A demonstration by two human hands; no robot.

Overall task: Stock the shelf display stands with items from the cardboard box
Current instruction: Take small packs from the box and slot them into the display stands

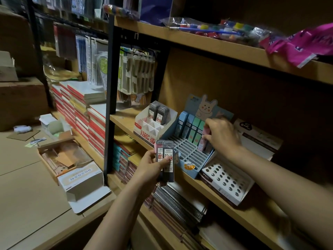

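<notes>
On the middle wooden shelf [126, 121] stand 3 display stands. At the left, a white stand [153, 123] printed "100" and "HB 0.7" holds 2 dark lead cases at its back. Beside it, a blue stand [191, 156] with a rabbit on its card holds 4 pastel cases [191, 129] upright in its back row: 2 blue, 2 green. At the right, a white tray [226, 179] with round holes lies tilted. The right hand [222, 136] pinches 1 pink case [205, 134] over the blue stand's grid, next to the green ones. The left hand [153, 168] grips 2 lead cases [164, 159], labelled "0.7" and "HB", in front of the shelf edge. On the counter at the left sits an open cardboard box [59, 157].
</notes>
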